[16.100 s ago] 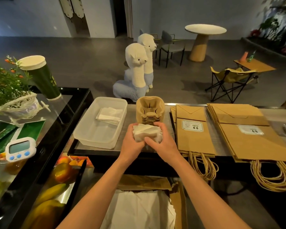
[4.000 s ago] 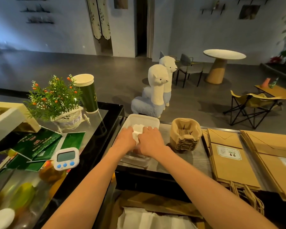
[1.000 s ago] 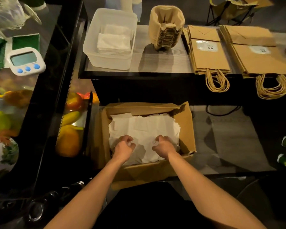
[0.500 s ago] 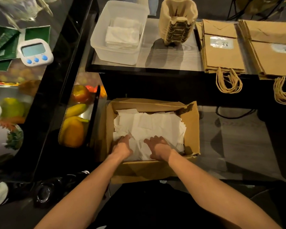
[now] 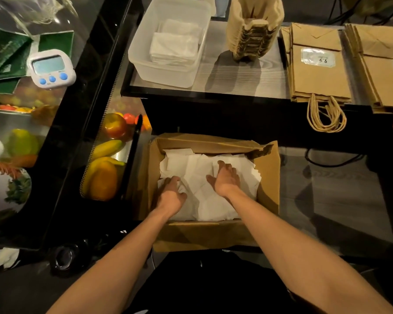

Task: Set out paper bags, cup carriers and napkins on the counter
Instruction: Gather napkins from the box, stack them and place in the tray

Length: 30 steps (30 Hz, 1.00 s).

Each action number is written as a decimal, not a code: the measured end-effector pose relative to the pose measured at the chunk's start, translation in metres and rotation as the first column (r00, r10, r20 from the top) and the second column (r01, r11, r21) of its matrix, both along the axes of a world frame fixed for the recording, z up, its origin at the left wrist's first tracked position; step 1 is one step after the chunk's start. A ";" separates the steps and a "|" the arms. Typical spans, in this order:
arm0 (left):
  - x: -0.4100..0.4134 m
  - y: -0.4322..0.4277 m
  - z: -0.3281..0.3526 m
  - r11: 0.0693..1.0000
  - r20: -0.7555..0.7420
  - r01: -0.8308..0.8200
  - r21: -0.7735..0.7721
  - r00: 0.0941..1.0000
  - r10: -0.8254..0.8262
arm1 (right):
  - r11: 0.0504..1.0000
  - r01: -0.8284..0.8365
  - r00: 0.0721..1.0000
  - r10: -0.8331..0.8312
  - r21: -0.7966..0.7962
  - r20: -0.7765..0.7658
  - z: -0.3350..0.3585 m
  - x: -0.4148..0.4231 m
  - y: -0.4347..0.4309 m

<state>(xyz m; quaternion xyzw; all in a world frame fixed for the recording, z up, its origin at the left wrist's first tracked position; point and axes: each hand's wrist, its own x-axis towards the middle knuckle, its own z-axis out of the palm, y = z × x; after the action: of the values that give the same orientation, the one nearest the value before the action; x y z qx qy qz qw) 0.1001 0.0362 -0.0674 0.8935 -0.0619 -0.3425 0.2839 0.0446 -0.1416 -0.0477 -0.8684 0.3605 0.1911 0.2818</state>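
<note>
Well off to the left of the left grip (image 5: 171, 193), up on the glass case: white digital timer with blue buttons (image 5: 51, 69), clear of the work.

Left grip down inside the open brown cardboard box (image 5: 268, 177), fingers curled into the loose white paper napkins (image 5: 197, 168), bunching a wad against the thumb. Likely gathering a handful to lift.

Just to its right, near but apart: right grip (image 5: 226, 177), fingers straight and spread, palm turned inward, edge resting on that pile. Pinching nothing. Seemingly placed to sweep sheets toward the other grip and square them.

Beyond both grips, on the raised tabletop (image 5: 236, 75): clear plastic tub (image 5: 159, 75), straight ahead of the left grip, partly filled with folded white napkins (image 5: 174, 46). Probably the target for this handful.

Ahead of the right grip and slightly right: nested stack of moulded pulp cup carriers (image 5: 254, 30), kept compact beside the tub.

Far right of the right grip: two piles of flat brown paper bags (image 5: 318, 73), cord handles hanging over the near tabletop edge, easy to pull.

Bags and carriers apparently set out already; napkin stocking not yet finished.
</note>
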 end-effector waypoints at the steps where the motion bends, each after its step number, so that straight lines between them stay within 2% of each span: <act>1: 0.000 -0.003 0.001 1.000 -0.008 -0.008 -0.002 1.000 0.008 | 1.000 -0.004 0.999 0.004 0.011 -0.035 -0.003 0.005 0.000; 3: 0.000 -0.008 0.001 1.000 -0.048 -0.004 -0.007 0.999 0.003 | 0.997 0.022 0.996 -0.015 0.071 -0.090 -0.008 0.012 0.003; 7: -0.002 -0.011 0.001 0.998 -0.121 -0.054 -0.036 0.991 0.050 | 0.946 0.212 0.976 -0.194 0.246 -0.095 -0.016 0.023 0.014; 12: -0.003 -0.011 0.007 0.987 -0.136 -0.132 -0.090 0.984 0.119 | 0.995 0.084 0.994 -0.080 0.058 -0.074 -0.023 0.024 0.022; 17: 0.000 -0.013 0.007 0.976 -0.172 -0.192 -0.107 0.970 0.172 | 0.961 0.162 0.984 -0.141 0.223 -0.107 -0.026 0.029 0.023; 21: 0.007 -0.018 0.015 0.953 -0.271 -0.287 -0.096 0.929 0.253 | 0.992 -0.007 0.998 0.014 0.127 -0.053 -0.020 0.028 0.022; 22: 0.008 -0.018 0.016 0.953 -0.291 -0.287 -0.101 0.924 0.248 | 0.989 -0.020 0.999 0.024 0.145 -0.025 -0.018 0.027 0.022; 27: 0.011 -0.016 0.019 0.912 -0.291 -0.363 -0.194 0.909 0.299 | 0.877 0.130 0.968 -0.213 0.462 0.131 -0.003 0.014 0.017; 30: 0.009 -0.016 0.027 0.823 -0.284 -0.457 -0.338 0.883 0.374 | 0.729 0.208 0.926 -0.361 0.653 0.108 0.015 0.004 0.008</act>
<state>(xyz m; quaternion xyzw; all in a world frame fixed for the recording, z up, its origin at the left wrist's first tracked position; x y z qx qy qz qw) 0.1089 0.0200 -0.0405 0.7690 0.0967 -0.3425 0.5311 0.0487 -0.1340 -0.0327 -0.6732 0.3702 0.1540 0.6213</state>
